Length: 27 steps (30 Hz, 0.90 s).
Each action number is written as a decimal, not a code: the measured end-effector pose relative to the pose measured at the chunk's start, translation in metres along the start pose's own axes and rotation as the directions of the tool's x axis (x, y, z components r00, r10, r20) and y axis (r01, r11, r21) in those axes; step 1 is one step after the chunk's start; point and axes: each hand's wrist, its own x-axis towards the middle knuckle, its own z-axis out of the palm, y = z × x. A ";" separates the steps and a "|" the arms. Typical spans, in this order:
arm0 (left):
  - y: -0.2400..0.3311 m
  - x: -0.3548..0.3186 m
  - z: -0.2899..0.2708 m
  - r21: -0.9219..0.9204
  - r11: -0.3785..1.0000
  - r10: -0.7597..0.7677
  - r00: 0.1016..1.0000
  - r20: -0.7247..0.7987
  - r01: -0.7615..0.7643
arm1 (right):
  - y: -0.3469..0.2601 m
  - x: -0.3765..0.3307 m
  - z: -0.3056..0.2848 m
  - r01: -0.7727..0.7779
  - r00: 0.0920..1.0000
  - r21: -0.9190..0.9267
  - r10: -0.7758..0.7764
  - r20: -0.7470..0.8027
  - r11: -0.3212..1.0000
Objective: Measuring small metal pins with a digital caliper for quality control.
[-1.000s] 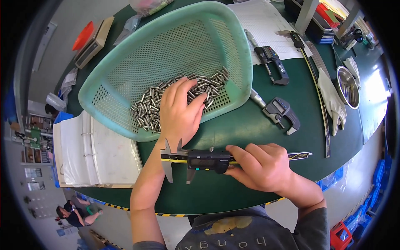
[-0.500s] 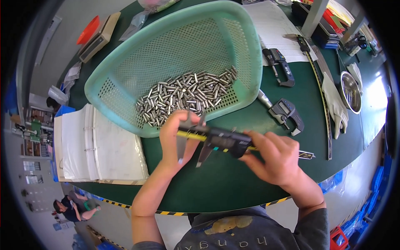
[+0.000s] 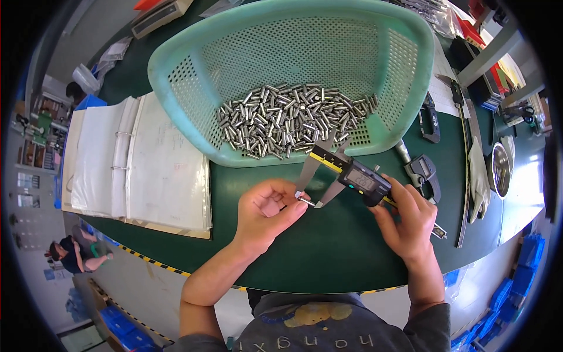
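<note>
Between thumb and fingers, my left hand (image 3: 267, 214) pinches a small metal pin (image 3: 307, 201), which lies between the jaw tips of a digital caliper (image 3: 363, 180). My right hand (image 3: 407, 220) is closed around the caliper's beam and slider at its right end. The caliper's display faces up and its jaws stand apart, pointing toward me. Just beyond both hands sits a green perforated plastic basket (image 3: 193, 132), with a heap of similar shiny metal pins (image 3: 287, 120) spread along its near side.
An open ring binder (image 3: 167, 170) lies on the green table (image 3: 234, 273) at left. To the right are two digital micrometers (image 3: 423, 173), a long caliper (image 3: 462, 176), white gloves (image 3: 480, 182) and a steel bowl (image 3: 499, 170). A person (image 3: 76, 252) sits at far left.
The caliper has turned so its display faces up, and its jaws are now at a pin in my left hand. My left hand has come off the caliper's jaw end. The view has shifted.
</note>
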 end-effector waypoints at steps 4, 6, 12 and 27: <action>-0.001 -0.001 0.002 -0.018 1.000 -0.018 1.000 -0.018 0.017 | 0.002 -0.001 -0.001 -0.012 1.000 -0.001 0.012 0.010 1.000; -0.001 -0.001 0.003 -0.038 0.999 -0.026 1.000 -0.017 0.026 | 0.002 -0.001 -0.001 -0.015 1.000 0.004 0.015 0.010 1.000; 0.001 -0.002 0.003 -0.028 0.999 -0.032 0.999 -0.003 0.032 | 0.003 -0.002 -0.004 -0.056 0.998 -0.012 0.056 0.030 0.998; 0.001 0.001 0.007 0.060 0.990 -0.133 0.989 0.063 0.129 | 0.010 -0.003 -0.007 -0.028 0.999 -0.016 0.028 0.032 0.999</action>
